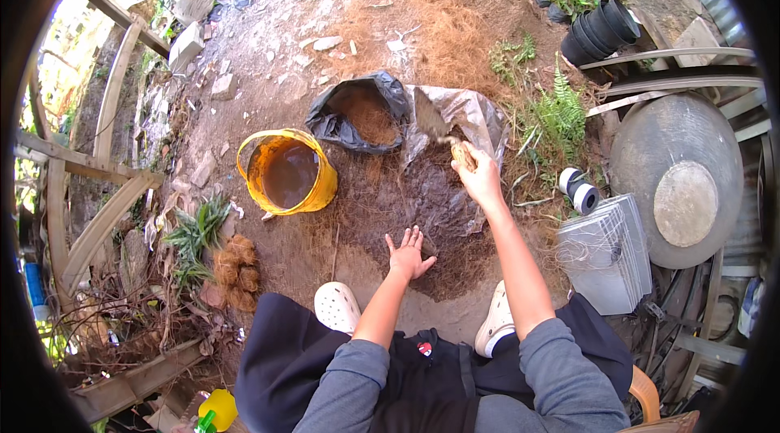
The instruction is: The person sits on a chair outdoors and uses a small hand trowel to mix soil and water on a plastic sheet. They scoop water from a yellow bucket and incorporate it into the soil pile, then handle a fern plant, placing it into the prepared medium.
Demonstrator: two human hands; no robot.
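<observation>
My right hand [479,172] grips the handle of a hand trowel [431,116]. Its soiled blade, slightly blurred, points up and left over a crumpled plastic sheet [481,105]. My left hand [407,255] is palm down with fingers spread, at the near side of a patch of dark fibrous material [454,271]. A small brownish piece shows beside its thumb; whether I touch it is unclear. Beyond my hands stands an open black plastic bag [323,122] holding brown coir fibre [365,116]. Left of it, a yellow bucket [326,186] contains murky brown liquid [291,174].
Several coir bundles [236,271] lie by spiky green plants [198,232]. On the right are wire-mesh panels [603,256], a black-and-white roll [579,190], a large grey basin [640,140] and stacked black pots [600,31]. Loose fibre [454,25] covers the ground ahead. Wooden framing [103,177] borders the left.
</observation>
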